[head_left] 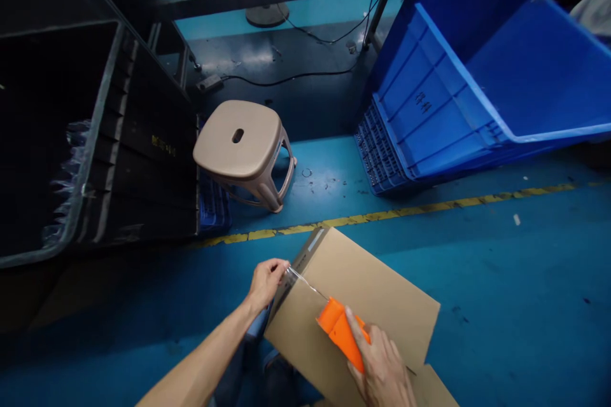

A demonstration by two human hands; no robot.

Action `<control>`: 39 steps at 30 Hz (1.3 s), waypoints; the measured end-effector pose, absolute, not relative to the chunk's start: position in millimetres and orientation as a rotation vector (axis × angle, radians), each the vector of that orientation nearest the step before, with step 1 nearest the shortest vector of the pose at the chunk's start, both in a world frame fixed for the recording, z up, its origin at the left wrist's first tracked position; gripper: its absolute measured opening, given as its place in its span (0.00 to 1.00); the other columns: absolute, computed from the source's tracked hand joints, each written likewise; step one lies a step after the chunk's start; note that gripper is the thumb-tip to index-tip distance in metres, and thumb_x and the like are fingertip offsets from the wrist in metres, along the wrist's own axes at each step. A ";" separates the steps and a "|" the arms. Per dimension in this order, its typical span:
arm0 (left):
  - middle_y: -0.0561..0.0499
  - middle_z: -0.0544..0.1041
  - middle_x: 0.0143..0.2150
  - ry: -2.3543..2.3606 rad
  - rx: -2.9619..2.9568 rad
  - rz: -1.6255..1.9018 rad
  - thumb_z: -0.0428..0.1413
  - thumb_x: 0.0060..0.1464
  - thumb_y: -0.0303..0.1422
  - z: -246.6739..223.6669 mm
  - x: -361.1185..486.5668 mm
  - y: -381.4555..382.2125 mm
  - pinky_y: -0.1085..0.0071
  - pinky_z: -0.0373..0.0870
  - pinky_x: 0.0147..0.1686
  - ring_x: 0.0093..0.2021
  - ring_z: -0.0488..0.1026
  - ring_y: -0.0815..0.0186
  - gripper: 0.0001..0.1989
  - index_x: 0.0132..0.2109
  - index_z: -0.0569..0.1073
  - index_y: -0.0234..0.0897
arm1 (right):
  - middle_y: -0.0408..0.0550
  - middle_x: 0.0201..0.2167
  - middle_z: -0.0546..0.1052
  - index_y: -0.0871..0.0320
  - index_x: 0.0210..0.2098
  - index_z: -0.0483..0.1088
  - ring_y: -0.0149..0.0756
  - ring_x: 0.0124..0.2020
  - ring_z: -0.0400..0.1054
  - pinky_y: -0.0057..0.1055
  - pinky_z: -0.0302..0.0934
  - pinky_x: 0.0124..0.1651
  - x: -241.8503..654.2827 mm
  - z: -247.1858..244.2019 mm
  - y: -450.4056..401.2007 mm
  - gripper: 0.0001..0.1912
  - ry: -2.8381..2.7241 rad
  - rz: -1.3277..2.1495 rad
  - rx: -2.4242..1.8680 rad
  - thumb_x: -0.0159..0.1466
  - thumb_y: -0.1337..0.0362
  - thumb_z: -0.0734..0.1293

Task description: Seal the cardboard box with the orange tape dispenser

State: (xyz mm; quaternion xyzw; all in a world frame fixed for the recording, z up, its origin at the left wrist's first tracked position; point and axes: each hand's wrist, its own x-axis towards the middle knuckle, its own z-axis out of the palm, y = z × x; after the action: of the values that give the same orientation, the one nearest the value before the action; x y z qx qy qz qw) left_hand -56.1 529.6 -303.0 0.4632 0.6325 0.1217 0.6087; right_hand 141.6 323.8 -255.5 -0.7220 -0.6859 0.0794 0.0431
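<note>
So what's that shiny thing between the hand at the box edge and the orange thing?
In the head view, a strip of clear tape stretches from the left hand to the orange plastic tape dispenser, above the brown cardboard box.

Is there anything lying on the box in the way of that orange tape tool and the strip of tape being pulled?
Nothing visible. The right hand holds the orange tape tool on the cardboard box. The left hand pinches the clear tape at the box's edge. The cardboard between them is bare.

Blue crate (458, 95): raised characters moulded on its side wall, too small to read.
Black bin (143, 140): a yellow marking on its side, blurred, unreadable.
</note>
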 end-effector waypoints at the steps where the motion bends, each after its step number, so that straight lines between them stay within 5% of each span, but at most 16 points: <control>1: 0.51 0.72 0.25 1.475 1.072 0.287 0.58 0.47 0.54 -306.4 -59.5 536.5 0.69 0.70 0.30 0.29 0.70 0.63 0.25 0.33 0.79 0.34 | 0.51 0.35 0.69 0.58 0.72 0.49 0.43 0.31 0.66 0.39 0.68 0.31 137.6 -253.9 326.1 0.41 -2.100 0.264 -2.268 0.62 0.69 0.65; 6: 0.48 0.76 0.30 1.513 1.055 0.306 0.57 0.46 0.56 -330.0 -62.7 544.9 0.67 0.74 0.33 0.33 0.73 0.60 0.29 0.38 0.81 0.33 | 0.50 0.35 0.68 0.57 0.70 0.54 0.44 0.34 0.65 0.42 0.66 0.36 113.3 -250.7 350.3 0.41 -2.121 0.340 -2.489 0.60 0.72 0.70; 11: 0.45 0.79 0.32 1.512 1.078 0.242 0.54 0.47 0.56 -369.9 -56.9 530.5 0.64 0.75 0.33 0.35 0.76 0.56 0.30 0.40 0.81 0.33 | 0.50 0.32 0.67 0.57 0.68 0.59 0.44 0.33 0.65 0.42 0.64 0.37 100.2 -255.2 362.9 0.36 -2.138 0.275 -2.623 0.62 0.77 0.65; 16: 0.37 0.80 0.49 1.529 1.151 0.117 0.57 0.51 0.51 -394.6 -49.7 513.7 0.57 0.75 0.52 0.51 0.77 0.50 0.28 0.48 0.79 0.31 | 0.50 0.34 0.69 0.54 0.68 0.59 0.44 0.34 0.65 0.42 0.64 0.37 99.4 -259.1 364.5 0.36 -2.092 0.359 -2.655 0.62 0.78 0.64; 19: 0.28 0.64 0.68 1.578 1.257 0.079 0.58 0.54 0.48 -384.7 -38.6 513.9 0.50 0.62 0.67 0.69 0.62 0.45 0.39 0.66 0.65 0.26 | 0.51 0.35 0.71 0.53 0.67 0.61 0.45 0.35 0.67 0.42 0.65 0.38 97.6 -258.7 371.5 0.36 -2.040 0.453 -2.675 0.61 0.77 0.65; 22: 0.40 0.49 0.76 1.421 1.428 0.085 0.49 0.62 0.47 -362.8 -14.4 516.7 0.59 0.43 0.74 0.76 0.44 0.57 0.38 0.72 0.55 0.31 | 0.52 0.36 0.72 0.53 0.67 0.61 0.44 0.35 0.68 0.42 0.68 0.38 94.7 -255.7 380.9 0.36 -1.997 0.509 -2.716 0.61 0.78 0.64; 24: 0.44 0.51 0.76 1.298 1.485 0.045 0.46 0.65 0.50 -350.3 4.6 516.7 0.61 0.43 0.75 0.76 0.46 0.59 0.37 0.73 0.53 0.34 | 0.51 0.36 0.73 0.52 0.68 0.60 0.44 0.35 0.70 0.41 0.70 0.38 94.7 -252.0 384.9 0.37 -1.963 0.548 -2.743 0.61 0.78 0.65; 29: 0.35 0.53 0.75 1.295 1.542 -0.053 0.43 0.64 0.52 -345.9 26.6 520.2 0.51 0.41 0.74 0.76 0.45 0.51 0.42 0.73 0.51 0.24 | 0.52 0.41 0.75 0.47 0.69 0.57 0.44 0.38 0.73 0.36 0.72 0.35 105.4 -239.9 381.3 0.44 -2.005 0.722 -2.641 0.57 0.74 0.72; 39: 0.42 0.54 0.75 1.385 1.758 -0.141 0.39 0.65 0.55 -350.3 24.4 529.5 0.53 0.47 0.73 0.75 0.50 0.54 0.38 0.72 0.56 0.36 | 0.51 0.40 0.75 0.48 0.68 0.58 0.45 0.37 0.73 0.37 0.74 0.36 194.0 -231.4 269.6 0.47 -2.219 0.464 -2.422 0.51 0.79 0.66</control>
State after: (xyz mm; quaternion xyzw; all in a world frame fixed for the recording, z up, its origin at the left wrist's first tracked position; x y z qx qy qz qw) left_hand 24.4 529.5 -350.3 0.7061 0.5563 -0.0566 0.4345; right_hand 194.0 269.6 -231.4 -0.7273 -0.6662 0.1393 -0.0877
